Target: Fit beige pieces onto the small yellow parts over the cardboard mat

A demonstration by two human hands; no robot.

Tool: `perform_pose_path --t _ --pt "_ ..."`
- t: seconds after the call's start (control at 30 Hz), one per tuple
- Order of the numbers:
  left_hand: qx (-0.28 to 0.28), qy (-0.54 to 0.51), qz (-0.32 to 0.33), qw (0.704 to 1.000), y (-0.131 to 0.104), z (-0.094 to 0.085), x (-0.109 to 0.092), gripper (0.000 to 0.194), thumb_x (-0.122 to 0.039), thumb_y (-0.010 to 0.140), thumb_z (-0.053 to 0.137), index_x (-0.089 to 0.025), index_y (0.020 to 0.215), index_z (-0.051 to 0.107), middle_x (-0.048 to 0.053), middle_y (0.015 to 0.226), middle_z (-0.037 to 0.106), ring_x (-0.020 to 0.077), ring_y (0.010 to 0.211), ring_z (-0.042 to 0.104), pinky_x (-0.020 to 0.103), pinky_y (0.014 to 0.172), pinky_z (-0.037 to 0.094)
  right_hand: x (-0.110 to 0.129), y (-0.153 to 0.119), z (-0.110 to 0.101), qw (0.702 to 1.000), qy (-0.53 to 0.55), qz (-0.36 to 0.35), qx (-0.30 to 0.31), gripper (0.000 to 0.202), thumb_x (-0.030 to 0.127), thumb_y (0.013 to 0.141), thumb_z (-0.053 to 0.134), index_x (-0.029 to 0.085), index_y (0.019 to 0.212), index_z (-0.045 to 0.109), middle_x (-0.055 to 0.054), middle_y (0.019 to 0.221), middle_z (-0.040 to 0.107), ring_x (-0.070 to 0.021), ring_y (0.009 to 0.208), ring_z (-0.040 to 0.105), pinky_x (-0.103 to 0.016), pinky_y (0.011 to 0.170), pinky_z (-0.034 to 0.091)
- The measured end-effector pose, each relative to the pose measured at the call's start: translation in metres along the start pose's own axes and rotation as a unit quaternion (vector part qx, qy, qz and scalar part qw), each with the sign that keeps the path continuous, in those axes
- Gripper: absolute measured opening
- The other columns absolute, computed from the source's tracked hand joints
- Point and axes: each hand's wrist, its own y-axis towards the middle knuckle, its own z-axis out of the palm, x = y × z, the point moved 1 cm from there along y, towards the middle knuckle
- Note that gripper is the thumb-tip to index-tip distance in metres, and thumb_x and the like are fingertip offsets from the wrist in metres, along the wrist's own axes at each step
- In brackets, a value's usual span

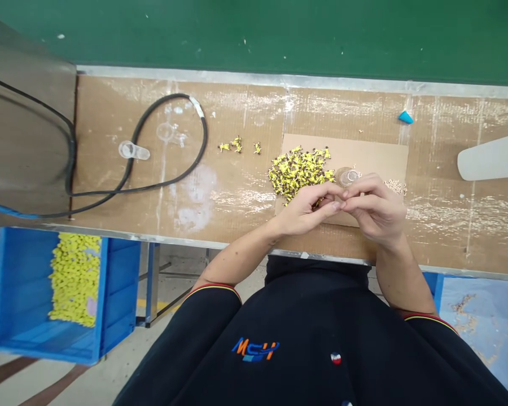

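Observation:
My left hand [311,208] and my right hand [376,208] meet fingertip to fingertip over the front of a cardboard sheet [376,152]. Both are pinched closed; whatever sits between the fingers is too small and hidden to name. Just beyond my left hand lies a heap of small yellow figures with dark parts [298,172]. A small clear cup [347,176] stands behind the fingertips, between the heap and my right hand. Partly covered by my right hand, tiny pale pieces [394,186] are scattered at the sheet's right edge.
A few loose figures [236,144] lie left of the heap. Farther left are a black cable loop [205,135] and clear plastic pieces [134,150]. A blue cone [405,117] and a white object [491,158] are right. Below left stands a blue bin [118,293] holding yellow parts.

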Motion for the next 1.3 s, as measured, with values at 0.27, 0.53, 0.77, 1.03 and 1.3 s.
perform_pose_path --t 0.27,0.53,0.77,1.03,1.3 --pt "0.014 -0.072 -0.018 0.997 0.000 -0.005 -0.004 0.008 -0.021 0.104 0.064 -0.016 0.098 0.063 0.000 0.079 0.056 0.0069 0.066 0.046 0.020 0.062 0.039 0.002 0.000 0.003 0.999 0.039 0.004 -0.006 0.025 0.006 0.090 0.076 0.024 0.107 0.072 -0.005 0.102 0.062 -0.0164 0.096 0.061 -0.035 0.078 0.052" --pt "-0.006 -0.027 0.034 0.999 0.000 -0.005 0.003 0.006 -0.016 0.104 0.063 -0.018 0.099 0.059 -0.002 0.079 0.054 0.0053 0.067 0.045 0.017 0.063 0.039 -0.001 -0.001 0.003 0.999 -0.029 -0.012 -0.034 0.024 0.010 0.089 0.080 0.023 0.107 0.071 -0.002 0.091 0.062 -0.0146 0.083 0.058 -0.034 0.075 0.050" --pt "-0.044 -0.021 0.007 0.999 -0.002 -0.003 0.007 0.005 -0.017 0.103 0.066 -0.017 0.099 0.062 -0.003 0.076 0.049 0.0036 0.065 0.041 0.016 0.063 0.036 -0.001 -0.001 0.000 0.995 -0.101 0.006 -0.005 0.017 0.007 0.097 0.066 0.021 0.108 0.064 -0.005 0.094 0.065 -0.0162 0.086 0.061 -0.032 0.075 0.052" --pt "-0.214 -0.185 -0.063 0.957 -0.002 -0.024 0.018 0.024 -0.019 0.091 0.057 -0.023 0.103 0.077 0.002 0.076 0.044 0.0074 0.056 0.032 0.015 0.046 0.024 -0.024 -0.011 -0.036 0.953 -0.268 0.114 0.078 0.013 0.022 0.104 0.061 0.018 0.098 0.072 -0.008 0.093 0.071 -0.0185 0.087 0.070 -0.032 0.075 0.056" --pt "-0.247 -0.020 -0.026 0.968 -0.006 -0.031 0.026 0.031 -0.016 0.102 0.055 -0.027 0.113 0.082 0.005 0.090 0.067 0.0072 0.063 0.049 0.017 0.055 0.040 -0.030 -0.015 -0.037 0.942 -0.301 0.125 0.082 0.013 0.020 0.103 0.063 0.015 0.097 0.074 -0.008 0.092 0.070 -0.0187 0.085 0.068 -0.032 0.075 0.054"
